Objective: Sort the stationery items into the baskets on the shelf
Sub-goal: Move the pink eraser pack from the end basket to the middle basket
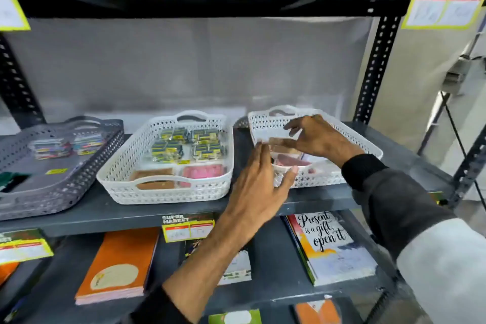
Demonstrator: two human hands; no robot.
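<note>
Three baskets stand on the grey shelf (131,213). The right white basket (365,147) holds clear packets, one with a brown item and one with a dark red item (289,160). My right hand (315,137) hovers over this basket, fingers pinching a clear packet with a brown item (280,142). My left hand (260,179) is at the basket's near-left corner, fingers spread, touching the wall. The middle white basket (118,163) holds several yellow-black packets (189,143), a brown packet and a pink packet (203,172). The grey basket (79,179) at left holds colourful packets.
The shelf above hangs low over the baskets. Dark perforated posts (376,66) frame the bay. On the lower shelf lie an orange notebook (118,265) and a notebook with lettering (331,244). Yellow price labels (188,227) sit on shelf edges.
</note>
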